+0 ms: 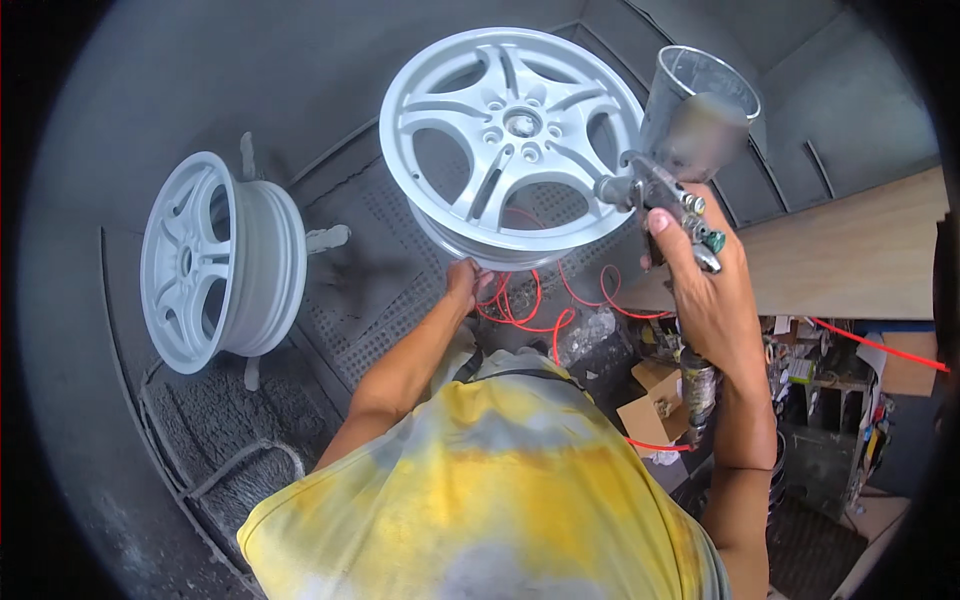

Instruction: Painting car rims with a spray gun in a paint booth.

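My right hand [715,290] is closed round the grip of a metal spray gun [665,195]. A see-through paint cup [695,110] with a smeared wall sits on top of the gun. The gun's nozzle points left at the edge of a white-painted alloy wheel rim [500,165], almost against it in this view. Beneath the rim's near edge is my left hand [468,285], its fingers curled and partly hidden. I cannot tell whether it holds the rim or something under it.
A second white wheel rim [225,260] hangs or stands on a coated support [328,238] at the left. A red air hose [530,322] coils below the near rim. An open cardboard box [655,405], cluttered shelves [830,410] and a wooden board [850,255] are at the right.
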Motion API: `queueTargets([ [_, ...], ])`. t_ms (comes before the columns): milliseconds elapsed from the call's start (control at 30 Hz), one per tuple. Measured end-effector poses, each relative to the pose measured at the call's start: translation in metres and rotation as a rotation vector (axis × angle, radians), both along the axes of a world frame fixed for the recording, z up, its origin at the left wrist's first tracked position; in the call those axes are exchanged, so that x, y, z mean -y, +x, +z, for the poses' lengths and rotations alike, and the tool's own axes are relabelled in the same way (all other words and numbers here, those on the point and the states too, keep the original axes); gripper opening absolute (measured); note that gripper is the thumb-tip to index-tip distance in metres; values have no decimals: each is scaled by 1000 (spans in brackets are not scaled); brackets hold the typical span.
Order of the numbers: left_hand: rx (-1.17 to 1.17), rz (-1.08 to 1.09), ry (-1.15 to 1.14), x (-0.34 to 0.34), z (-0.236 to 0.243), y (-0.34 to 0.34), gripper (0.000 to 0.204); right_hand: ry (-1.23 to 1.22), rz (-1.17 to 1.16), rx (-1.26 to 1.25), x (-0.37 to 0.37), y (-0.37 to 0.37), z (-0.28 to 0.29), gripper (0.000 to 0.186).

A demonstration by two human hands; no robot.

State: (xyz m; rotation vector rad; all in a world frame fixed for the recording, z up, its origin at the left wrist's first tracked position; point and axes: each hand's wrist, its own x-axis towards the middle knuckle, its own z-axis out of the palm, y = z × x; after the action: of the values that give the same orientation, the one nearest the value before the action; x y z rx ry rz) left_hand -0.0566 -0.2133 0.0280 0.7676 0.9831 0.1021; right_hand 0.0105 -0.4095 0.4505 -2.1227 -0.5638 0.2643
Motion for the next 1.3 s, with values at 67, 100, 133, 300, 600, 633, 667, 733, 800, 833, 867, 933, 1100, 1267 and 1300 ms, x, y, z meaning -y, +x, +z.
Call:
queueTargets([
  [67,30,-121,-104,13,9,-1,7,46,-8,-26,0,-9,-9,23],
  [100,45,-176,-157,17,10,-1,8,68,-8,-38,0,-13,-11,24],
  [133,42,-186,-162,21,9,0,8,64,-18,-41,0,-18,-11,24],
  [300,77,-262,-281,27,-3,1,10,-21,-20,-22,0,-34,-13,24],
  [600,82,-165,-101,-63,-42,-11,4,-25,-151,93,-4,-21,-8,24],
  [633,125,-170,-68,-84,-60,-14,5,-12,-160,122,-5,-21,-4,24],
  [667,126,-170,-69,-89,-55,-8,5,-14,-159,123,-4,-20,-2,24],
  [733,35,64,28,-98,-27,2,7,16,-191,64,0,-18,3,24],
  [800,16,36,31,-92,-24,-2,7,33,-181,35,-2,-19,6,24],
  [833,-5,-10,31,-84,-22,-2,7,32,-188,32,-3,-22,5,23],
  [867,-26,-57,30,-75,-20,-3,7,30,-196,29,-3,-25,4,23],
  [933,-48,-49,1,-49,-10,-4,6,26,-209,22,-4,-30,0,22],
  [1100,18,-134,-89,-1,4,-9,8,-27,-119,-121,-6,-41,-8,21],
  [1267,-7,-364,-115,15,7,-10,10,-62,-75,-62,-11,-38,-15,20],
  [1300,-2,-406,-101,14,10,-11,10,-52,-75,-20,-12,-36,-16,20],
])
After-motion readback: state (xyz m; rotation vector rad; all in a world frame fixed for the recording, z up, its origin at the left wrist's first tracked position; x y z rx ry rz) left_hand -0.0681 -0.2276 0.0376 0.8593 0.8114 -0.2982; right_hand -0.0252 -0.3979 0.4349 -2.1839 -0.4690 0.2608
